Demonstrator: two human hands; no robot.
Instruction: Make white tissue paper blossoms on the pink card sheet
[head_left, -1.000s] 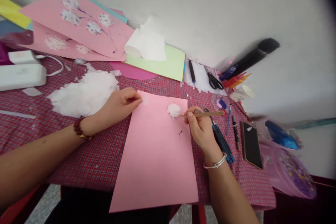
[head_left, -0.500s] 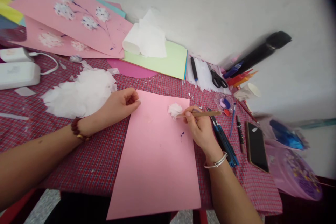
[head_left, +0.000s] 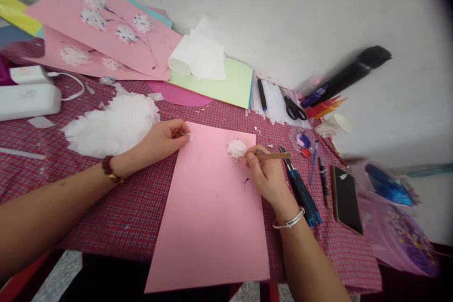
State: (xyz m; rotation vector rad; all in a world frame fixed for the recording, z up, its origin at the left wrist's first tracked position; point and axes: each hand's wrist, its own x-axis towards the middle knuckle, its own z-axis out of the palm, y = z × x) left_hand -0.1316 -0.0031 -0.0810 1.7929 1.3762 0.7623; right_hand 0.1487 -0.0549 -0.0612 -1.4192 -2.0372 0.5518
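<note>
We've got a smooth pink sheet (head_left: 212, 217) lying flat on the red checked cloth (head_left: 134, 207), its near edge hanging past the table edge. Near its top sits a small fluffy white tuft (head_left: 236, 148), soft and ragged like torn tissue. Our right hand (head_left: 267, 177) pinches a thin wooden stick (head_left: 272, 155) w/ thumb and fingers closed on it, tip touching the tuft. Our left hand (head_left: 164, 139) rests at the sheet's top-left corner, fingers curled tight on a tiny white scrap, too small to make out. Left of it is a loose heap of white tissue bits (head_left: 113, 125), feathery, just beside the wrist w/ a bead bracelet. Behind: pink sheets w/ tissue flowers (head_left: 106, 23), a pale green sheet (head_left: 222, 85) w/ a folded white tissue (head_left: 198, 56) on top. Right side is crowded: scissors (head_left: 293, 106), a small paint palette (head_left: 301, 140), blue pens (head_left: 304, 193) just beside our right wrist, a dark phone (head_left: 345, 198), a purple plastic bag (head_left: 399, 236). Far left, a white box w/ cord (head_left: 28, 99). Nothing lies btw. the hands except bare pink sheet.
</note>
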